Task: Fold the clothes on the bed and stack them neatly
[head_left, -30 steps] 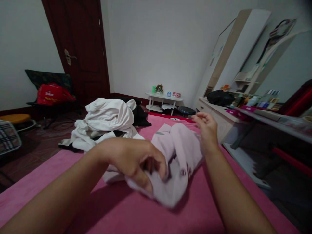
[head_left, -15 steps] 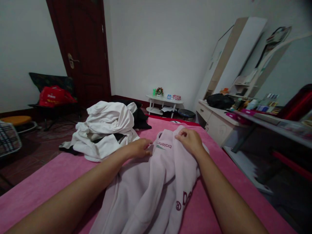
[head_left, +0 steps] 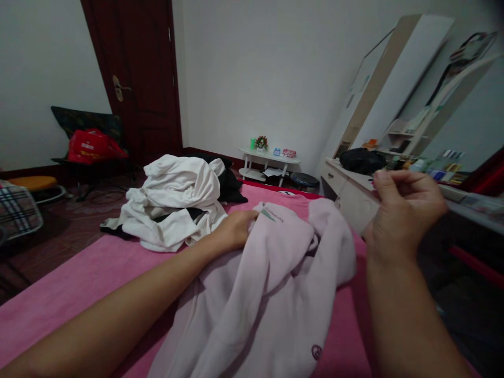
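A pale pink garment (head_left: 275, 283) with a small green logo near its collar lies spread over the pink bed cover (head_left: 79, 294). My left hand (head_left: 235, 230) grips the collar edge of that garment, fingers closed on the cloth. My right hand (head_left: 405, 210) is raised off the bed to the right of the garment, its fingers curled loosely with nothing visible in them. A heap of white and black clothes (head_left: 177, 202) lies on the bed beyond my left hand.
A dark red door (head_left: 137, 79) stands at the back left, with a red bag (head_left: 92, 147) on a dark chair beside it. A small white table (head_left: 270, 157) stands by the far wall. A dresser (head_left: 346, 189) with a black bag and clutter runs along the right.
My right hand has let go of the pink garment and lifted up to the right. My left hand still holds the collar, and the garment has spread flatter across the bed.
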The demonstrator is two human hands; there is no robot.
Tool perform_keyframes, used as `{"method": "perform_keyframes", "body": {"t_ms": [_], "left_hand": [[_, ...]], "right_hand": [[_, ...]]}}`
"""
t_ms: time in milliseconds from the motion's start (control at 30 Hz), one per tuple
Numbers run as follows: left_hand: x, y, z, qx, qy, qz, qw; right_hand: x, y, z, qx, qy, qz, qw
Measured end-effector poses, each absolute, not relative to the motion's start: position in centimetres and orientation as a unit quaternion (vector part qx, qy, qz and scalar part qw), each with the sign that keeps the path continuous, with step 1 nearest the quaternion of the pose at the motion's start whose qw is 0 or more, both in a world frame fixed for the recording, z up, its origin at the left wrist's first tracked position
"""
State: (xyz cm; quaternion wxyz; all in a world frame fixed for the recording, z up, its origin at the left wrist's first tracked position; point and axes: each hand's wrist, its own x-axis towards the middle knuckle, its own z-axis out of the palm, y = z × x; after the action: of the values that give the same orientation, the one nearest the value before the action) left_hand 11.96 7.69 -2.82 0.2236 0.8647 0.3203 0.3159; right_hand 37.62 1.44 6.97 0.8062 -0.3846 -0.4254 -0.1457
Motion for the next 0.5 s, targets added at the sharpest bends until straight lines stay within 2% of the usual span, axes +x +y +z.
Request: {"method": "perform_keyframes", "body": {"t_ms": [67,167,233,300,400,500], "left_hand": [[11.9,7.3,-0.7,0.844,0.339,0.383,0.161],[11.5,6.8,1.3,0.816,0.329,0.455,0.136],[11.2,6.7,1.7,0.799,0.325,0.486,0.141],[10.9,6.7,1.6,0.785,0.337,0.498,0.151],[10.9,6.9,1.1,0.764,0.353,0.516,0.158],[10.9,7.0,1.1,0.740,0.357,0.547,0.158]], "right_hand": [[36.7,1.4,6.7,-0.425,-0.512,-0.081,0.742],[34.7,1.6,5.3,-0.507,-0.665,0.038,0.547],[33.3,1.9,3.8,-0.525,-0.742,0.060,0.414],[32.0,2.3,2.4,-0.525,-0.785,0.043,0.327],[30.7,2.8,1.2,-0.535,-0.795,0.016,0.287],[30.7,2.8,1.6,-0.524,-0.786,0.016,0.329]]}}
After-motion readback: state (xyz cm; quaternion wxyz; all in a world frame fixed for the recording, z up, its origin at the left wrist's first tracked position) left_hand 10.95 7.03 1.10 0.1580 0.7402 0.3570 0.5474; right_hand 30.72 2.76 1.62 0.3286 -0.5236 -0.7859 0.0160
